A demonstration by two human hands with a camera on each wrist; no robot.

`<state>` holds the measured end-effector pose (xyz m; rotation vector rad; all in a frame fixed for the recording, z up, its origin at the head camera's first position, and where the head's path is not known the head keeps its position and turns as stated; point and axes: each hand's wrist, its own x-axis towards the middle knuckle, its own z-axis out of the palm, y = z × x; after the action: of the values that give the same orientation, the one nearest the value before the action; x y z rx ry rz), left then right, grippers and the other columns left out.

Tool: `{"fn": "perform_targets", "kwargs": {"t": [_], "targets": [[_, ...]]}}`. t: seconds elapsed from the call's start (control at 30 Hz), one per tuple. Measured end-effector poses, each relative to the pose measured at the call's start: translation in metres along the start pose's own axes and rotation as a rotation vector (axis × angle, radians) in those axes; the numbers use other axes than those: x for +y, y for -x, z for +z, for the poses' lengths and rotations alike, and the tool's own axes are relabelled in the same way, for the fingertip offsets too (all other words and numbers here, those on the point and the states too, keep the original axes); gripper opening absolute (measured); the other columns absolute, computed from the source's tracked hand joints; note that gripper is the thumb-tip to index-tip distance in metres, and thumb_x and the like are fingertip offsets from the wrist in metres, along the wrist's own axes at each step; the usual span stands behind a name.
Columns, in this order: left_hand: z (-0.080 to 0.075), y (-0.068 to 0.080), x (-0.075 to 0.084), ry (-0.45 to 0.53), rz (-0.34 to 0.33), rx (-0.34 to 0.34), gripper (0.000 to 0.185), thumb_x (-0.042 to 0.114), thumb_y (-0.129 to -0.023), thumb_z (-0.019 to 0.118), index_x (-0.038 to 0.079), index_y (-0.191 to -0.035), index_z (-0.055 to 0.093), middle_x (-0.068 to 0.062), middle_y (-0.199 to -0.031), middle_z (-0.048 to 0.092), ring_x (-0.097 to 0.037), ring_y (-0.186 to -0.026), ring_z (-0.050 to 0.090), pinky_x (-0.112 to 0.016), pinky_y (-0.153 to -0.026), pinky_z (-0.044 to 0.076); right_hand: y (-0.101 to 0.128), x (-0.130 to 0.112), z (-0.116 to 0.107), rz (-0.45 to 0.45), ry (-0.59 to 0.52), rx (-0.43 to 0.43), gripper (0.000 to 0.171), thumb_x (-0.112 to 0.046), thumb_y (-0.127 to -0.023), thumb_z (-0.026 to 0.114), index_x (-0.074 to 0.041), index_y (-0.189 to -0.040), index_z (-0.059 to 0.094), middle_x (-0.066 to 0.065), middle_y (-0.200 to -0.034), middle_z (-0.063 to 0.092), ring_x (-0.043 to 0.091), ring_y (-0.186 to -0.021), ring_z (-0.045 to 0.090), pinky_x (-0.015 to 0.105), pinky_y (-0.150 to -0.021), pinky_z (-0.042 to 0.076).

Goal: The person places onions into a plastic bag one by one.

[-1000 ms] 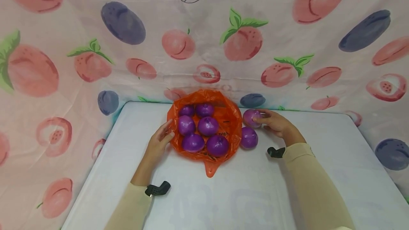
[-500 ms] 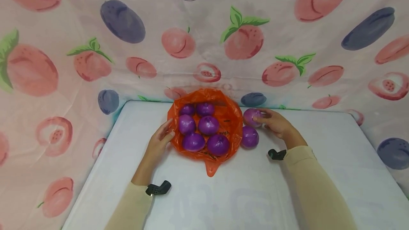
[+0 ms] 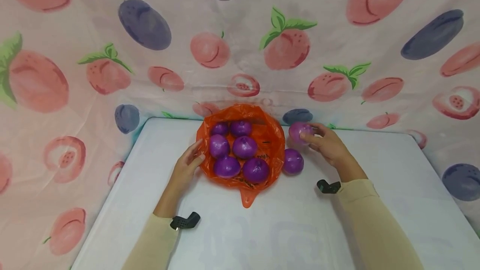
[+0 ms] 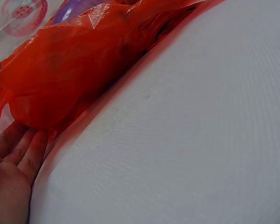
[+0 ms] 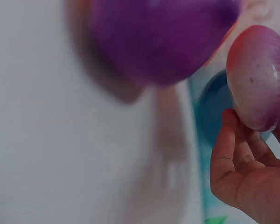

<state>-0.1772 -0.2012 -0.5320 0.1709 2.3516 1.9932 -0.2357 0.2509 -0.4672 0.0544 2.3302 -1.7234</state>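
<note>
My right hand grips a purple onion by its right side, beyond the bag's right edge. In the right wrist view this onion shows a pale end, with fingers and thumb about it. A second onion sits on the table against the right side of an orange plastic bag. The bag stands with its mouth spread, and several purple onions lie inside. My left hand touches the bag's left side with fairly straight fingers against the orange film.
The white table ends at a back edge close behind the bag. A fruit-printed cloth hangs behind and along the sides. Black wrist devices are worn on both arms.
My right hand has moved the held onion slightly up and to the right, apart from the bag and the other onion. The left hand stays at the bag.
</note>
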Motion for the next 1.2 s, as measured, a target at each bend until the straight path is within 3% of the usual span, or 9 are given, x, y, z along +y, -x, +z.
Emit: {"fn": "perform_targets", "kwargs": {"t": [0.27, 0.53, 0.77, 0.97, 1.2], "targets": [[-0.001, -0.001, -0.002, 0.005, 0.008, -0.007, 0.053, 0.036, -0.103, 0.06, 0.037, -0.154, 0.043, -0.001, -0.159, 0.046, -0.025, -0.144, 0.046, -0.048, -0.114, 0.044, 0.02, -0.041, 0.011, -0.114, -0.033, 0.046, 0.078, -0.036, -0.094, 0.074, -0.011, -0.157, 0.036, 0.014, -0.153, 0.038, 0.018, -0.118, 0.054, 0.016, -0.092, 0.054], [-0.002, -0.001, -0.002, 0.005, 0.006, -0.01, 0.053, 0.038, -0.103, 0.06, 0.038, -0.154, 0.044, 0.0, -0.157, 0.047, -0.024, -0.143, 0.048, -0.041, -0.113, 0.046, 0.035, -0.075, 0.03, -0.216, -0.057, 0.036, 0.068, -0.029, -0.096, 0.072, -0.009, -0.154, 0.041, 0.009, -0.143, 0.046, 0.017, -0.117, 0.058, 0.015, -0.091, 0.054], [-0.001, -0.001, 0.0, 0.014, 0.009, -0.005, 0.053, 0.036, -0.103, 0.06, 0.036, -0.154, 0.044, -0.001, -0.156, 0.048, -0.025, -0.141, 0.049, -0.023, -0.106, 0.049, 0.039, -0.096, 0.05, -0.252, -0.033, 0.014, 0.066, -0.031, -0.096, 0.072, -0.015, -0.153, 0.044, 0.013, -0.147, 0.047, 0.024, -0.123, 0.057, 0.024, -0.099, 0.053], [-0.002, -0.001, 0.0, 0.014, -0.003, -0.006, 0.053, 0.036, -0.103, 0.06, 0.037, -0.154, 0.044, -0.001, -0.157, 0.047, -0.025, -0.141, 0.049, -0.026, -0.107, 0.049, 0.034, -0.104, 0.07, -0.24, -0.05, -0.032, 0.065, -0.031, -0.095, 0.073, -0.016, -0.152, 0.044, 0.013, -0.15, 0.046, 0.029, -0.128, 0.056, 0.045, -0.112, 0.047], [0.0, -0.001, 0.001, 0.021, -0.01, -0.006, 0.054, 0.036, -0.103, 0.06, 0.035, -0.154, 0.044, -0.001, -0.157, 0.047, -0.025, -0.142, 0.049, -0.025, -0.106, 0.049, 0.028, -0.11, 0.094, -0.208, -0.077, -0.072, 0.068, -0.034, -0.092, 0.075, -0.02, -0.152, 0.045, 0.009, -0.152, 0.046, 0.03, -0.133, 0.054, 0.05, -0.113, 0.045]]}}
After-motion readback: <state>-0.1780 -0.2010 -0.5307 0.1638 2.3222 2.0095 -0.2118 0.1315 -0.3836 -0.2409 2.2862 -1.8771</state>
